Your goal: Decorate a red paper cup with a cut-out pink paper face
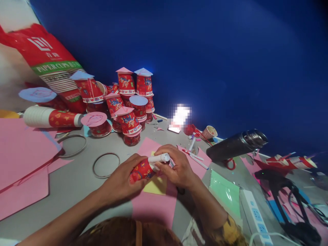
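Note:
Low in the middle of the head view, my left hand (pixel 125 176) is wrapped round a red patterned paper cup (pixel 141 172), which lies tilted on its side. My right hand (pixel 176 165) is closed at the cup's other end, its fingers round a white cylindrical piece (pixel 159 158) lying along the top of the cup. Whether this piece is a marker or rolled paper I cannot tell. Under both hands are a yellow sheet (pixel 156 185) and a pink sheet (pixel 153 208) on the grey table.
Stacked red cups (pixel 128 121) with paper tops stand behind. Two rings (pixel 106 165) and pink sheets (pixel 23 157) lie left. Rightward are a lit phone (pixel 179 118), pens (pixel 197 158), a black flask (pixel 233 145), a green packet (pixel 225 189) and a power strip (pixel 256 217).

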Motion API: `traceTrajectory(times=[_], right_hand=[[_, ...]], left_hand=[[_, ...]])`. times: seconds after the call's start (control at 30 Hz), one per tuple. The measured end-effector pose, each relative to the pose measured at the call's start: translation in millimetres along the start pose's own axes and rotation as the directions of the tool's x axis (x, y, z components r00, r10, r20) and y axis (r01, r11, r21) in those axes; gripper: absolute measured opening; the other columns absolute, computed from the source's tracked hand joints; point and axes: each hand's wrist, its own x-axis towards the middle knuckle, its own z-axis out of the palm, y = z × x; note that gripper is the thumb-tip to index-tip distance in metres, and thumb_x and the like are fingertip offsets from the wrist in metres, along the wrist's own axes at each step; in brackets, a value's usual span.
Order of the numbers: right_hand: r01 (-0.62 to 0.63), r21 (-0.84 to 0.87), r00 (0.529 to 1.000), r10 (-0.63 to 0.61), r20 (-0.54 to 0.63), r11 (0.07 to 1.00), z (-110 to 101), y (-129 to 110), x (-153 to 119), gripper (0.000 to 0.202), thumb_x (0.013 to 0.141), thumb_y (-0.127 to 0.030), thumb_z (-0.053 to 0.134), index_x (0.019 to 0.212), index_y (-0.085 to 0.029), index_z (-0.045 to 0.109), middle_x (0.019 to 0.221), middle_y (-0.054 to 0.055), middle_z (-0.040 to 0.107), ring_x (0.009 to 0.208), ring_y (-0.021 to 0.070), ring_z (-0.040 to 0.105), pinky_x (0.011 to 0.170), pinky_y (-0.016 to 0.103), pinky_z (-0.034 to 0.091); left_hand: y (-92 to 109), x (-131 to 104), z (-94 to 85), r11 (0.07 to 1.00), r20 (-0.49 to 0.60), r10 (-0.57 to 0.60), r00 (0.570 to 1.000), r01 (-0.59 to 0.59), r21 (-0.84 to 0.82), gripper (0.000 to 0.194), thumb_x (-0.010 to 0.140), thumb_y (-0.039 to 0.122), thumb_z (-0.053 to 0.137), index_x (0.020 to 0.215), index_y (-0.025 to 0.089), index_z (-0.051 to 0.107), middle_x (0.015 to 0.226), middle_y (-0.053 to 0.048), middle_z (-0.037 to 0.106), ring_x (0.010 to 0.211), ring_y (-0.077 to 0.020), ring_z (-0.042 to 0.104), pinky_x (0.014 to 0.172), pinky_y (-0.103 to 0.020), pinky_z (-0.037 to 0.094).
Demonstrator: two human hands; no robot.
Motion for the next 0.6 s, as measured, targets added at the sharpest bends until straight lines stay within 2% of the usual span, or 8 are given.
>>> traceTrajectory(times=[0.13, 0.23, 0.37, 0.47, 0.6], right_hand=[[-0.110, -0.081, 0.993, 0.113, 0.029, 0.991, -6, 4, -1, 0.013, 0.097, -0.025, 0.063, 0.108, -0.021, 0.065, 0.104, 0.009, 0.072, 0.092, 0.0210, 0.067, 0.081, 0.033, 0.053], [-0.173, -0.047, 0.984, 0.175, 0.037, 0.984, -14, 0, -1, 0.012, 0.094, -0.024, 0.066, 0.105, -0.021, 0.066, 0.100, 0.006, 0.071, 0.085, 0.0188, 0.064, 0.076, 0.031, 0.051], [-0.109, 0.056, 0.981, 0.098, 0.166, 0.992, -20, -10, 1, 0.011, 0.094, -0.025, 0.069, 0.104, -0.021, 0.066, 0.096, 0.004, 0.070, 0.080, 0.0171, 0.063, 0.075, 0.030, 0.050], [-0.083, 0.018, 0.977, 0.078, 0.199, 0.996, -21, -13, 1, 0.010, 0.095, -0.024, 0.067, 0.105, -0.022, 0.065, 0.097, 0.005, 0.070, 0.085, 0.0191, 0.065, 0.079, 0.032, 0.051], [-0.076, -0.043, 0.977, 0.083, 0.194, 0.996, -20, -8, 1, 0.011, 0.095, -0.023, 0.065, 0.106, -0.023, 0.064, 0.100, 0.006, 0.071, 0.089, 0.0207, 0.065, 0.080, 0.033, 0.051]], left_hand=[[7, -1, -0.3, 0.999, 0.051, 0.029, 0.998, -0.030, 0.013, 0.040, 0.083, 0.031, 0.063, 0.121, 0.024, 0.065, 0.109, -0.004, 0.067, 0.095, -0.0237, 0.066, 0.086, -0.036, 0.053], [8, 0, -1.8, 1.000, 0.042, 0.021, 0.999, -0.020, -0.009, 0.039, 0.082, 0.034, 0.063, 0.119, 0.023, 0.066, 0.106, -0.004, 0.066, 0.092, -0.0233, 0.065, 0.085, -0.036, 0.053], [7, 2, -3.7, 0.995, 0.068, -0.056, 0.996, 0.061, -0.076, 0.036, 0.080, 0.036, 0.064, 0.113, 0.021, 0.067, 0.100, -0.002, 0.067, 0.087, -0.0218, 0.065, 0.081, -0.033, 0.052], [8, 2, -4.0, 0.987, 0.142, -0.097, 0.985, 0.114, -0.113, 0.032, 0.077, 0.033, 0.064, 0.107, 0.022, 0.067, 0.095, 0.000, 0.066, 0.080, -0.0203, 0.064, 0.073, -0.031, 0.052], [10, 0, -2.7, 0.995, 0.181, -0.027, 0.983, 0.043, -0.086, 0.035, 0.075, 0.030, 0.065, 0.110, 0.022, 0.068, 0.100, -0.002, 0.066, 0.084, -0.0209, 0.065, 0.075, -0.031, 0.053]])
